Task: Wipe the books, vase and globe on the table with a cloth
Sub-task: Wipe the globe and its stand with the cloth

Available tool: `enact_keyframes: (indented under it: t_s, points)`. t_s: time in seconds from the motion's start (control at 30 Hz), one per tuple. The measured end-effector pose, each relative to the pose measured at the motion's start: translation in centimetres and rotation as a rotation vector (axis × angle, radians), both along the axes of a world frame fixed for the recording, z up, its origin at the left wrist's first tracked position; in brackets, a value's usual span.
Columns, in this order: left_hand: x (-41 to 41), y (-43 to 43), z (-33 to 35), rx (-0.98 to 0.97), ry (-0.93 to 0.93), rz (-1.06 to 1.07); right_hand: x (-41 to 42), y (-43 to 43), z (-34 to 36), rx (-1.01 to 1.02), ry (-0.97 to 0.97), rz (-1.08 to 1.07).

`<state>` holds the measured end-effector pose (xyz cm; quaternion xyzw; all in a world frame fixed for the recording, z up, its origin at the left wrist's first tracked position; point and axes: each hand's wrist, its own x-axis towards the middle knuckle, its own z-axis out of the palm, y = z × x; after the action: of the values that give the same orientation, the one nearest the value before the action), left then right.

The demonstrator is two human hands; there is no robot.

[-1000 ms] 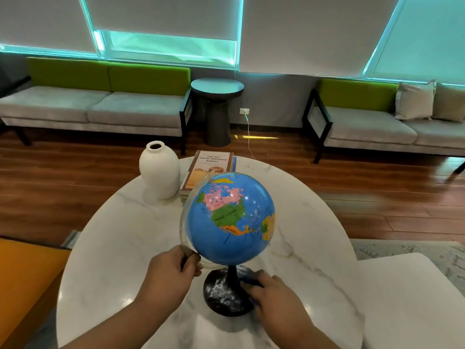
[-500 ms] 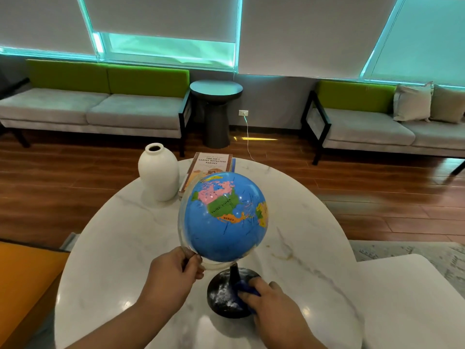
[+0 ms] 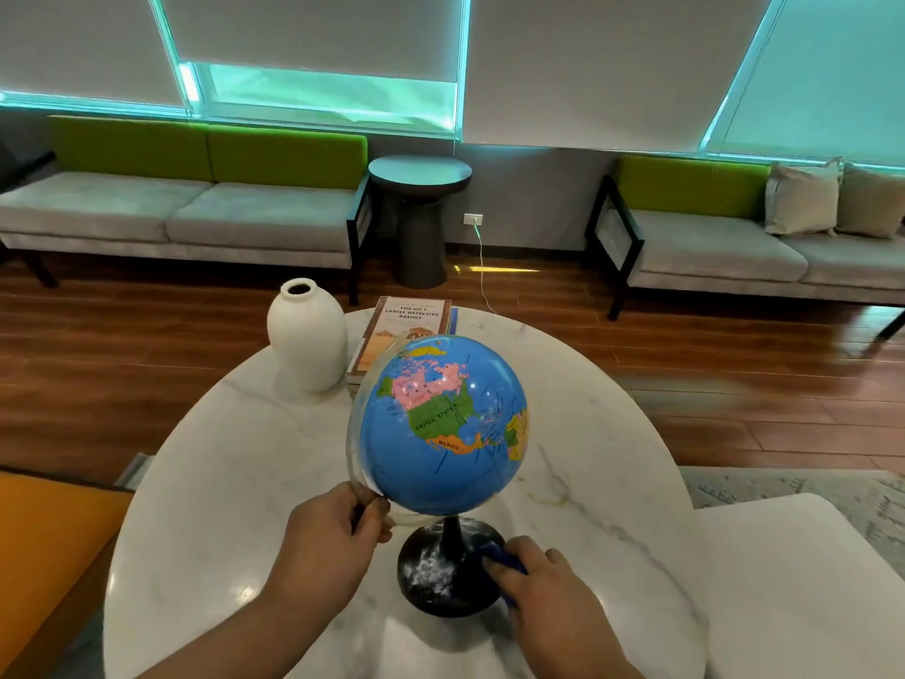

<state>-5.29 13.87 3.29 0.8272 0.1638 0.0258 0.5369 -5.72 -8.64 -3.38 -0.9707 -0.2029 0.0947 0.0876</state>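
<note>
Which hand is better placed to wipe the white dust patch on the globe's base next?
Right. The right hand holds the blue cloth on the black base, beside the dust patch; the left hand holds no cloth and grips the clear arc, steadying the globe.

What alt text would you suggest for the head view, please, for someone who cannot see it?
A left hand grips the clear arc of a blue globe while the right hand presses a blue cloth on its black base. Behind, a white vase and books share the marble table.
</note>
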Motion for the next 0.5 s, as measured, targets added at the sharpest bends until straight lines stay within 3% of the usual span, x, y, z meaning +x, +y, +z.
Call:
enact_keyframes:
  t_s: [0.2, 0.37, 0.5]
  points:
    - [0.3, -0.1, 0.1, -0.052, 0.015, 0.03, -0.4, 0.8, 0.6, -0.019, 0.007, 0.159]
    - [0.1, -0.1, 0.1, -0.036, 0.008, 0.029, 0.6, 0.7, 1.0, -0.072, -0.017, 0.086]
    - [0.1, -0.1, 0.3, -0.012, 0.012, 0.007, 0.3, 1.3, 1.8, -0.055, 0.06, 0.148]
